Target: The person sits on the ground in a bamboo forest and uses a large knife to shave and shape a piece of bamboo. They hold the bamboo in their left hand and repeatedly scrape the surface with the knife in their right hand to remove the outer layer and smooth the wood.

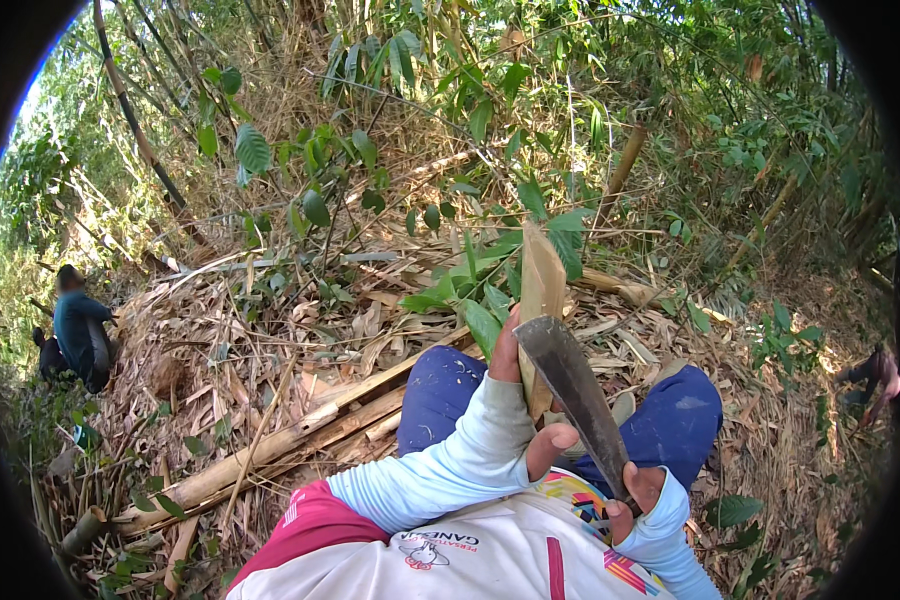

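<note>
Head view: machete (pixel 575 395) in right hand (pixel 635 495), blade pointing up-left.

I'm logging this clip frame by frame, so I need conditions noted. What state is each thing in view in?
Left hand: closed around the dry bamboo sheath.
Dry bamboo sheath: upright, held over the knees.
Right hand: gripping the blade's handle.
Machete blade: raised, angled against the sheath.
Split bamboo poles: lying on the leaf litter.
Person in blue: crouched at far left.
</note>
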Demonstrator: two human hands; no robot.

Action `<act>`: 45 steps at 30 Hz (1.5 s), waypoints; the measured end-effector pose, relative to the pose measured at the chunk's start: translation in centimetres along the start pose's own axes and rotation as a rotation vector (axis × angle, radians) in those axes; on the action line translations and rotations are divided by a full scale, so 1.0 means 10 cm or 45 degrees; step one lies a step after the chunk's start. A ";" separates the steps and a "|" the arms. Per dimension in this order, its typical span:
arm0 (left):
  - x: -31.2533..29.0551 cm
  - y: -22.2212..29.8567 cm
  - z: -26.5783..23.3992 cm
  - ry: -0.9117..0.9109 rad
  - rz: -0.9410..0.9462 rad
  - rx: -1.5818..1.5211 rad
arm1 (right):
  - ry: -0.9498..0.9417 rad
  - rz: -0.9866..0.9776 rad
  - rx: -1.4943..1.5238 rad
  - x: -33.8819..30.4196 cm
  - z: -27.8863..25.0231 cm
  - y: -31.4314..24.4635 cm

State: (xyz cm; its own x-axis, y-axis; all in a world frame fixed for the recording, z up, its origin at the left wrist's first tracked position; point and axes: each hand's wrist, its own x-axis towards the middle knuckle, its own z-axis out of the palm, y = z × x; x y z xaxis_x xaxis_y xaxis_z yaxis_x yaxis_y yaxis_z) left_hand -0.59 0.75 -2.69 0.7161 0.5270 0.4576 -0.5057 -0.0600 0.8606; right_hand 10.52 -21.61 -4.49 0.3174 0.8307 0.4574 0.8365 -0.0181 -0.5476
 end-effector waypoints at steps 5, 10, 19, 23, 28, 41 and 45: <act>-0.03 -0.20 -0.04 0.010 0.186 0.295 | 0.004 -0.020 -0.061 0.05 -0.10 -0.04; -0.15 -0.06 0.04 -0.203 0.006 0.431 | 0.061 0.078 -0.186 0.16 -0.11 -0.10; 0.06 0.06 -0.03 -0.057 0.041 0.255 | 0.091 0.174 0.082 -0.02 0.02 0.18; 0.10 0.14 -0.09 0.020 -0.203 0.061 | 0.078 0.073 0.091 -0.18 0.15 0.23; 0.10 0.07 -0.13 -0.028 -0.311 -0.194 | -0.030 -0.068 -0.036 -0.13 0.06 0.19; 0.13 -0.05 -0.03 -0.257 -0.293 -0.159 | -0.219 -0.250 -0.516 0.45 -0.43 0.16; 0.10 -0.09 -0.01 -0.231 -0.271 -0.170 | -0.238 -0.289 -0.567 0.55 -0.46 0.17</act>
State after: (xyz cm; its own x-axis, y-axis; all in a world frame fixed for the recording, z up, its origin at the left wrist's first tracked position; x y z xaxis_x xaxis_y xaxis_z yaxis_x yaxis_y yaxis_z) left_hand 0.55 1.45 -2.99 0.8809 0.3548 0.3131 -0.3853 0.1538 0.9099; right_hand 15.75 -19.63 0.27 0.0552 0.9252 0.3754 0.9964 -0.0269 -0.0803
